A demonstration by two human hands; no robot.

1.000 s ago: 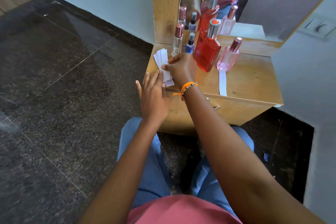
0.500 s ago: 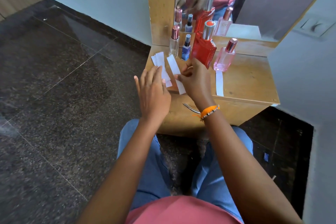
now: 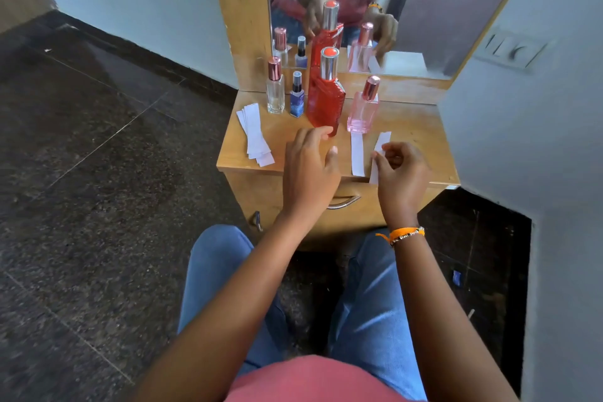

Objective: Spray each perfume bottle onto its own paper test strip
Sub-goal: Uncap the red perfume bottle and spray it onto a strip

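We see the right hand (image 3: pixel 403 173) pinching a paper strip (image 3: pixel 380 153) — the left hand (image 3: pixel 310 170) hovers, fingers relaxed, before the red bottle (image 3: pixel 326 101).

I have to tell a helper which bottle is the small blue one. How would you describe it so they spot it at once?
Find the wooden dressing table under the mirror; four bottles stand along its back. The blue bottle is second from the left, between the clear bottle and the tall red bottle. It is the shortest, with a dark cap.
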